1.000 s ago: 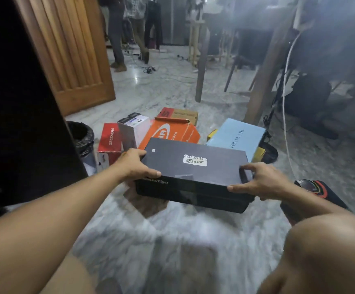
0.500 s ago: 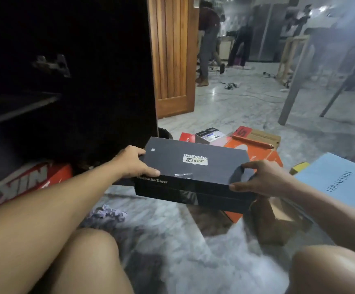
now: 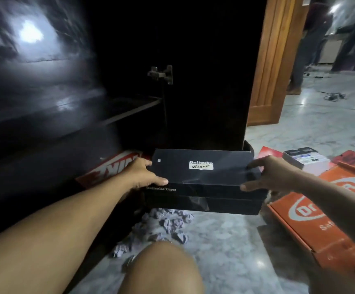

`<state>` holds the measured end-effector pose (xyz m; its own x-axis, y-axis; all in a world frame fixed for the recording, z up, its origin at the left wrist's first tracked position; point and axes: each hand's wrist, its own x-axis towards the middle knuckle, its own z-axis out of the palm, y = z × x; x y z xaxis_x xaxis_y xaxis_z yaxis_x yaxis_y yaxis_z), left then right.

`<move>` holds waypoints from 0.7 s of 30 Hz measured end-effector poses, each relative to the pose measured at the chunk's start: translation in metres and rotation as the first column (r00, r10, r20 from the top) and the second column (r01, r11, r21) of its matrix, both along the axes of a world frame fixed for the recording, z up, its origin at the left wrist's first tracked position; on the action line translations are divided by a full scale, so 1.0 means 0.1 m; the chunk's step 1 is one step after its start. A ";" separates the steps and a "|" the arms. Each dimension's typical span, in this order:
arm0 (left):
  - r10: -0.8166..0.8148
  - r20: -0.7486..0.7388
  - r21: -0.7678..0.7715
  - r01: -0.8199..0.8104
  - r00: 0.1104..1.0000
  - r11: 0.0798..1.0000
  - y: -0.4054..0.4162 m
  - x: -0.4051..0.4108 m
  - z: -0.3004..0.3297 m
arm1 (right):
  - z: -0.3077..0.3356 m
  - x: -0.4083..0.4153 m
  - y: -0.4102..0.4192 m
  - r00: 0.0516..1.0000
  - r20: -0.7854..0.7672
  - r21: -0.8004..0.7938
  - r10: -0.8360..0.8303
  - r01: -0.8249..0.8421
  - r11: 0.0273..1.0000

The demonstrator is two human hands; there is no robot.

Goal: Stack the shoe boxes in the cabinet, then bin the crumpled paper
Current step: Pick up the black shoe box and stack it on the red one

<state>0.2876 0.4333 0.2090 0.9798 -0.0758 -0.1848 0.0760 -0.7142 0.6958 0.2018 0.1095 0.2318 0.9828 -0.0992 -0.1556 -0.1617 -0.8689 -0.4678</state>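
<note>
1. Black box point(image 3: 202, 177): held at centre frame above the floor point(image 3: 225, 240), before the open dark cabinet point(image 3: 108, 115).
2. Left hand point(image 3: 142, 174): gripped on the box's 9 o'clock end, thumb on the lid.
3. Right hand point(image 3: 265, 172): gripped on the 3 o'clock end, fingers spread over the lid edge.
4. Red box point(image 3: 113, 168): lodged in the cabinet bottom, at 9 o'clock of the black box.
5. Crumpled paper point(image 3: 168, 223): scattered on the floor at 6 o'clock.
6. Orange box point(image 3: 324, 217): laid on the floor at 4 o'clock.
</note>
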 end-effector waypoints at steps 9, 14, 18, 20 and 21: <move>0.288 -0.084 -0.034 -0.292 0.954 0.956 0.82 0.13 -0.24 | -0.20 0.99 0.77 0.988 -0.032 0.140 0.153 -0.147 0.979; 0.468 -0.079 -0.082 -0.473 0.880 0.877 1.14 0.20 -0.49 | -0.47 1.54 1.27 0.973 -0.051 0.200 0.224 -0.210 0.957; 0.558 -0.049 -0.091 -0.560 0.828 0.823 1.36 0.40 -0.69 | -0.72 1.98 1.59 0.970 -0.029 0.238 0.240 -0.226 0.945; 0.587 -0.042 -0.100 -0.588 0.808 0.802 1.46 0.51 -0.75 | -0.81 2.19 1.73 0.978 0.012 0.247 0.210 -0.206 0.947; 0.600 -0.037 -0.105 -0.601 0.799 0.793 1.49 0.57 -0.77 | -0.85 2.29 1.80 0.980 0.026 0.251 0.196 -0.196 0.948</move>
